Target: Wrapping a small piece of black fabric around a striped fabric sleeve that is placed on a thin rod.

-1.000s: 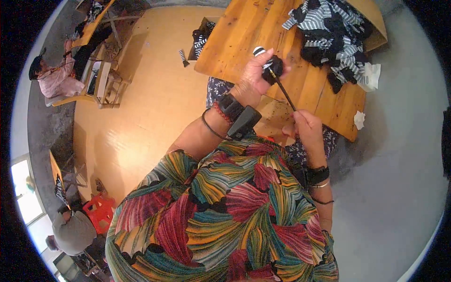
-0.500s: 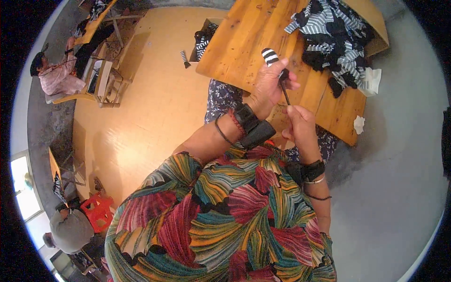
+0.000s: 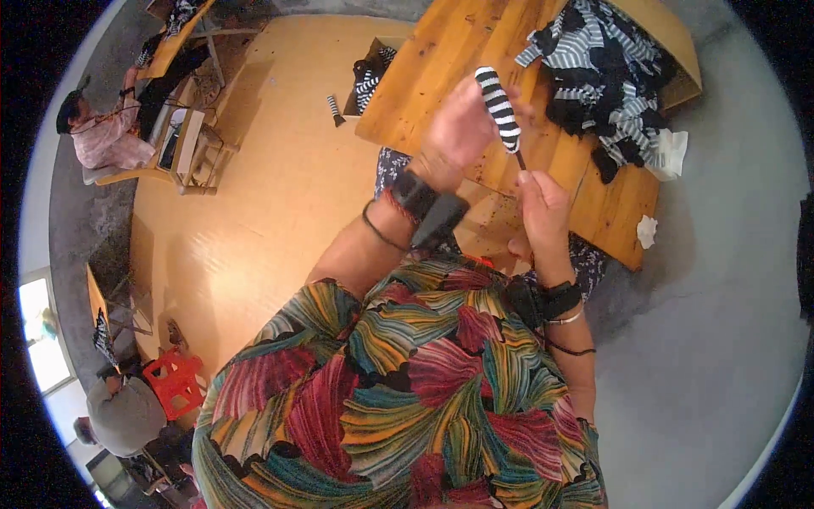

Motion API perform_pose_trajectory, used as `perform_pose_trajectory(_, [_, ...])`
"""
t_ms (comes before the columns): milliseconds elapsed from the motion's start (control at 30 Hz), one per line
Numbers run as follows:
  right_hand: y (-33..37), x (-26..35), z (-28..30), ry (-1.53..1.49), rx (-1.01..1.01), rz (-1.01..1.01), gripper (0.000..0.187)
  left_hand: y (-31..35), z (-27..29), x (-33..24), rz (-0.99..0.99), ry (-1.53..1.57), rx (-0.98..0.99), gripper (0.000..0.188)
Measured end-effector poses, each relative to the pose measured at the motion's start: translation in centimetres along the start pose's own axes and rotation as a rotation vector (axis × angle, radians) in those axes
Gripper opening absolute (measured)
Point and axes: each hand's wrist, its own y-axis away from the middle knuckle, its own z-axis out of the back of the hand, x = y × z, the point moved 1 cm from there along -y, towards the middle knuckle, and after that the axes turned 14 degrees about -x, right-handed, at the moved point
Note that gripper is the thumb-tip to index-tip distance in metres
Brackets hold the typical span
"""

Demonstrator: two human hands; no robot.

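Observation:
In front of me a small black-and-white striped knitted tube [image 3: 498,110] stands tilted on the upper end of a thin dark stick [image 3: 521,161]. My right hand [image 3: 545,208] pinches the stick just below the tube. Close behind the tube, to its left, my left hand [image 3: 460,125] is slightly blurred, with its fingers apart and partly hidden by the tube; it does not grip it. Past the hands, a large heap of black and grey-white striped knitted pieces [image 3: 606,81] lies on the wooden table [image 3: 449,51].
A cardboard box [image 3: 678,51] stands behind the heap, with white paper [image 3: 671,154] beside it. On the floor at left are an open carton [image 3: 352,103] of striped pieces and one loose piece [image 3: 335,110]. A red stool [image 3: 175,384] and two seated people are farther left.
My left hand has let go of the striped tube and moved left. The tube now shows at full length on the stick, which my right hand still holds.

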Motion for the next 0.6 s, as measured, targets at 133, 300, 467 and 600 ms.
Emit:
perform_pose_trajectory(133, [0.8,0.8,-0.4,0.121,-0.044,0.096,0.026,-1.6,-0.5,-1.4,-0.004,-0.119,-0.020,0.030])
perform_pose_trajectory(300, [1.2,0.9,0.3,0.273,-0.070,0.124,0.029,-2.1,-0.7,-0.1,-0.129,-0.125,-0.140,0.030])
perform_pose_trajectory(467, [0.5,-0.6,0.2,0.183,-0.036,0.090,0.032,-1.0,-0.9,2.1,-0.127,-0.135,-0.245,0.037])
perform_pose_trajectory(600, [0.2,-0.1,-0.1,0.087,-0.042,0.074,0.033,-0.4,-1.6,3.1,-0.048,-0.184,-0.248,0.040])
